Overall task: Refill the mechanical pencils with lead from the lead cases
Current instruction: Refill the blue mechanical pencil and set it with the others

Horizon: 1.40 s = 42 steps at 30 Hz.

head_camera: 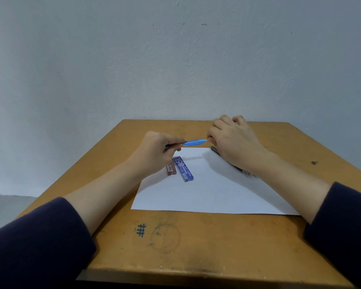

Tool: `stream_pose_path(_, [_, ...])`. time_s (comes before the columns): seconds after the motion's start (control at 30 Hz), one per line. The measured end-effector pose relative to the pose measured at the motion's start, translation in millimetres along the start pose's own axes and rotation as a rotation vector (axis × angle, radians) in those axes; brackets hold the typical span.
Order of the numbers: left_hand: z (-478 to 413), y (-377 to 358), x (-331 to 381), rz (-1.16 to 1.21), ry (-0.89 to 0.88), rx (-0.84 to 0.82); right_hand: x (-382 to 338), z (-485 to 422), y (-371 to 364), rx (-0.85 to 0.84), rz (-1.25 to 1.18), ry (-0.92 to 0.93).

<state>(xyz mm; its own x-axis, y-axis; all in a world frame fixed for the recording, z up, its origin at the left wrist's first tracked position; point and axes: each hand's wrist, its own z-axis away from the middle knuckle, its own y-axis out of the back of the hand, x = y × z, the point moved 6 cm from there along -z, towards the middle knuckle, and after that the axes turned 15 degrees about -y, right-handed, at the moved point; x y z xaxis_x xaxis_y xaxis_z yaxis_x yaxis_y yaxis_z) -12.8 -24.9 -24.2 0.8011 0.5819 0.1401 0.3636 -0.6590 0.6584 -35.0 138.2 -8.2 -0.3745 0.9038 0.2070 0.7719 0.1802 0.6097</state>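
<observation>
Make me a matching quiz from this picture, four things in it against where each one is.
Things:
1 blue pencil
2 blue lead case
3 red lead case
4 dark pencil

Places:
A partly under the right hand
B partly behind the left hand
C held between both hands
D flat on the paper, label up

Pairs: 1-C, 2-D, 3-B, 4-A

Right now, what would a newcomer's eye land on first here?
The bright blue pencil, held level over the table: left hand gripping one end, right hand pinching the other. Next, the blue lead case and red lead case, side by side on the white paper by the left wrist.
</observation>
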Motion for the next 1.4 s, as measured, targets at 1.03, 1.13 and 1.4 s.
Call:
stream_pose_path(1.03, [-3,11,-4,0.041,0.054,0.144,36,-4,4,-0.342,-1.105,-0.818])
stream_pose_path(1.13, [-4,11,-4,0.024,0.061,0.125,38,-3,0,-0.399,-1.076,-0.831])
stream_pose_path(1.4, [-4,11,-5,0.004,0.076,0.107,25,5,-12,-0.746,-0.808,-0.696])
